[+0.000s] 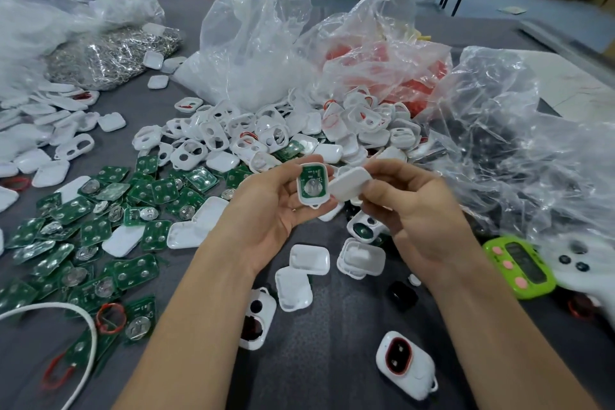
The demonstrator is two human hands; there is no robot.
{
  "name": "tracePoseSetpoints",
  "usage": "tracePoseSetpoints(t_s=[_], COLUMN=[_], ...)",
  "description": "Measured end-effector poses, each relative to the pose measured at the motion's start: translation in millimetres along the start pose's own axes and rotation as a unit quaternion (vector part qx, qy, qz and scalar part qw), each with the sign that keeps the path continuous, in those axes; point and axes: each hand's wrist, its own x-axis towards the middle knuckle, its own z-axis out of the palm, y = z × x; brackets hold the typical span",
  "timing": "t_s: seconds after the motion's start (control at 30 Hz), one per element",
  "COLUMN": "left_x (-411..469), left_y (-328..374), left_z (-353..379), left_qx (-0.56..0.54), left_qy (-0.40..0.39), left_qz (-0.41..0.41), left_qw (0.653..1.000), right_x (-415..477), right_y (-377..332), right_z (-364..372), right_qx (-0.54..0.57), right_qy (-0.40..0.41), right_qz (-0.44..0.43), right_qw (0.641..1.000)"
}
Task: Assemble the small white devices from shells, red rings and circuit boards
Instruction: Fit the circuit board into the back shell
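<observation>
My left hand (273, 210) holds a white shell with a green circuit board (312, 184) seated in it, open side toward me. My right hand (409, 210) pinches a plain white back shell (349, 184) right beside it, the two shells touching at their edges. Loose green circuit boards (83, 236) cover the table's left half. A pile of white front shells (266, 133) lies behind my hands. A device with a red ring (404, 361) lies near the front edge, and a loose red ring (110, 318) sits at lower left.
Clear plastic bags stand at the back: one with white parts (253, 53), one with red rings (382, 63), one with metal clips (113, 53). A crumpled bag (519, 143) fills the right. A green timer (519, 266) and a white cable (80, 336) lie on the grey table (332, 343).
</observation>
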Motion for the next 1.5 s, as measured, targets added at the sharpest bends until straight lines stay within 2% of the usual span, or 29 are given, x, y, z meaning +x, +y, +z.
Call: tracePoseSetpoints(t_s=[0.4,0.57,0.73,0.97,1.07,1.13,1.2,1.27,1.37,1.5], left_x=[-1,-1,-3,-3,-1,-1,-1,-1,-2,-3], left_y=[-4,-5,-4,-3,-4,-5,-6,-8,-11,-14], left_z=[4,4,6,6,4,4,4,5,8,10], left_qx=[0.019,0.026,0.025,0.007,0.019,0.039,0.063,0.073,0.080,0.093], left_qy=[0.004,0.009,0.005,0.018,0.019,0.016,0.006,-0.007,-0.034,-0.056], left_qz=[-0.005,-0.010,-0.004,0.002,0.000,0.005,0.007,0.002,-0.010,-0.023], left_qw=[1.000,1.000,1.000,1.000,1.000,0.999,0.998,0.997,0.996,0.994], right_x=[-2,0,0,1,1,1,1,1,1,3], right_y=[4,9,8,6,5,2,0,0,6,11], right_z=[0,0,-1,-4,-3,-4,-5,-6,-5,-5], right_qx=[-0.076,0.051,0.168,0.192,0.132,0.026,-0.086,-0.146,-0.184,-0.185], right_qy=[0.017,-0.025,-0.086,-0.085,-0.058,-0.028,-0.016,-0.027,-0.034,-0.051], right_qz=[-0.075,0.000,0.080,0.119,0.085,0.026,-0.047,-0.092,-0.120,-0.118], right_qw=[0.994,0.998,0.979,0.970,0.986,0.999,0.995,0.985,0.975,0.974])
